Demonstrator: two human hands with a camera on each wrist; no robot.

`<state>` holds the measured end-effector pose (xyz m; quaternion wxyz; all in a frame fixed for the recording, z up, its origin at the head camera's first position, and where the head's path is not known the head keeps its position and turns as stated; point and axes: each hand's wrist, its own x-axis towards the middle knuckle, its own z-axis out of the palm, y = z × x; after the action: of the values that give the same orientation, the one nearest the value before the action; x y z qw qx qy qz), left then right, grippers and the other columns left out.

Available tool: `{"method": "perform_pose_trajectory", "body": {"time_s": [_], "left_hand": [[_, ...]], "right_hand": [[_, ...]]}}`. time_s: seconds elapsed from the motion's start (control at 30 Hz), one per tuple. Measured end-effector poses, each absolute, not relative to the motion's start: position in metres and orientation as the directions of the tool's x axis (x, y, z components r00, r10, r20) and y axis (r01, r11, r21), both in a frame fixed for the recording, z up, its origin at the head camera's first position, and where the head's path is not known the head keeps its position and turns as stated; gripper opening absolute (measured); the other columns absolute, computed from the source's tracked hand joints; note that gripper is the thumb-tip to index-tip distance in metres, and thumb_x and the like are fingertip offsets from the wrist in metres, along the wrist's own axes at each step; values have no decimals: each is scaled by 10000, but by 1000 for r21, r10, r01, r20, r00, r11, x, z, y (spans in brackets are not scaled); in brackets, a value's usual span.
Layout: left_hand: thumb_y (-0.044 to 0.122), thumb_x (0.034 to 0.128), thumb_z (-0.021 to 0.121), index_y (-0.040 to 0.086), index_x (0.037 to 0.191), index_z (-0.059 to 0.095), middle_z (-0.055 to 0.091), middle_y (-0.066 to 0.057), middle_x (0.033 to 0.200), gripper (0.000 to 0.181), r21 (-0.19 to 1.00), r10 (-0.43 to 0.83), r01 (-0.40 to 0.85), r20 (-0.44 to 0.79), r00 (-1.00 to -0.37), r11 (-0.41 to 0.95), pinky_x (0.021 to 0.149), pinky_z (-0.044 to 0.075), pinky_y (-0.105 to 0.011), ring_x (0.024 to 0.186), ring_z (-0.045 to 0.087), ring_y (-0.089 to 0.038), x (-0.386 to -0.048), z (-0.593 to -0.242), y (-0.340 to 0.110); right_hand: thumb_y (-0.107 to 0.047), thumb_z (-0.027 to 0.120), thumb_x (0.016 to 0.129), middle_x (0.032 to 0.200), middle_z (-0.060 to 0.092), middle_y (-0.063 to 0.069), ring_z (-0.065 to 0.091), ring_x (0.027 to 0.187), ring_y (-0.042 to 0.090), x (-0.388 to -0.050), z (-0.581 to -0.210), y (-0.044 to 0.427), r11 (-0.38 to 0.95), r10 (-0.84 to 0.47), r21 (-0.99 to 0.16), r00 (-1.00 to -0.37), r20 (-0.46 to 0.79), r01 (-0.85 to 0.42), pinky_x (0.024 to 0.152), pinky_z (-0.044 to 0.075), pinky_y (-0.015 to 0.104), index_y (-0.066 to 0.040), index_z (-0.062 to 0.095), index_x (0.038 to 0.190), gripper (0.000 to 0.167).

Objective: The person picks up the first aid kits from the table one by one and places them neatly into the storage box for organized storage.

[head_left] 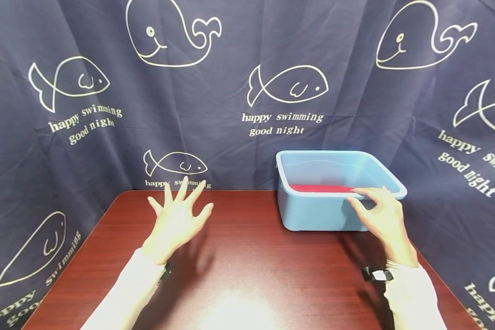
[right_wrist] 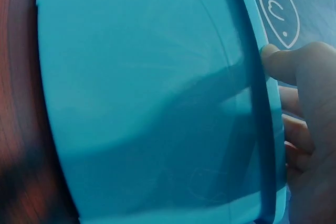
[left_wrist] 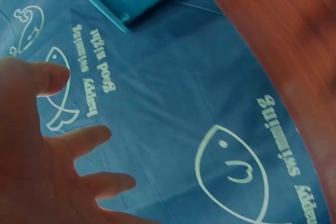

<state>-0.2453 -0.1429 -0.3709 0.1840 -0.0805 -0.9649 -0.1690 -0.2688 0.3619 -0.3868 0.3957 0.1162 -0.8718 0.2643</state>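
A light blue plastic bin (head_left: 321, 213) stands at the back right of the table, and its near wall (right_wrist: 147, 87) fills much of the right wrist view. Inside it shows a flat red surface (head_left: 321, 188), mostly hidden by the near wall; its kind cannot be told. My right hand (head_left: 381, 215) holds the bin's near rim toward the right, thumb on the outside and fingers over the inner side. My left hand (head_left: 176, 224) hovers above the table's left half, fingers straight and spread, touching nothing; its palm and fingers also show in the left wrist view.
The brown wooden table (head_left: 247, 256) reaches back to a dark blue curtain (head_left: 231, 91) printed with white fish and whales. Curtain also hangs along both sides. Dark bands circle both wrists over white sleeves (head_left: 125, 293).
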Motion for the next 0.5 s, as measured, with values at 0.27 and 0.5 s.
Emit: {"method": "perform_pose_trajectory", "body": {"time_s": [0.27,0.5], "left_hand": [[825,934,338,426,1625,288,210,-165,1709,798,267,71,165,328,-942,949,940,-148,-905,1499,-35,-640,-236,-387,-168],[867,906,311,434,1631,254,151,-155,1725,846,252,65,143,294,-954,957,907,-190,-901,1488,-31,-660,-230,-394,-175]], "right_hand": [[-275,802,841,1214,687,278,568,1203,495,-258,-375,352,874,-3,-361,-745,667,-326,1078,331,655,-33,758,1151,396],[-576,662,923,1526,388,350,235,1440,602,-234,-362,335,933,67,-342,-886,459,-107,1012,136,850,-67,552,1426,724]]}}
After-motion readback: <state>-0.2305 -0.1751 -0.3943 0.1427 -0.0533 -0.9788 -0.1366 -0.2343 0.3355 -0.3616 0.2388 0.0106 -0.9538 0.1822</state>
